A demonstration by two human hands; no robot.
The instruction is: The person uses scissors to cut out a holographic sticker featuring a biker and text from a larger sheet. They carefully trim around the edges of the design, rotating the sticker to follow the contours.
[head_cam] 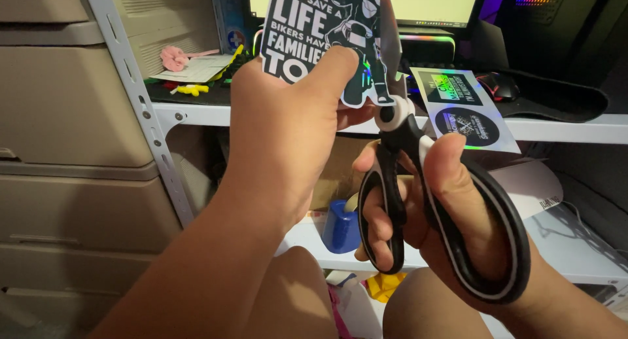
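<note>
Head view: the left hand [288, 116] pinches a sticker [320, 31] between thumb and fingers, holding it upright at chest height before a shelf [562, 126]; the right hand [451, 208] is clenched through the loops of black-and-white scissors [399, 182], whose blades rise beside the sticker's right edge (whether they are biting into it or only lying against it cannot be told, since the tips leave the top of the frame). The sticker is a dark die-cut sheet with white lettering, a white border and a glint of holographic foil; it is judged light, thin and floppy, easily creased, so best held near the cut line with a flat pinch, well clear of the blades. The scissors are judged stiff and sharp, properly taken by the loops. A sheet [464, 107] of further stickers lies on the shelf behind; a blue cup [340, 228] stands lower down; grey drawers [65, 116] stand at left.
</note>
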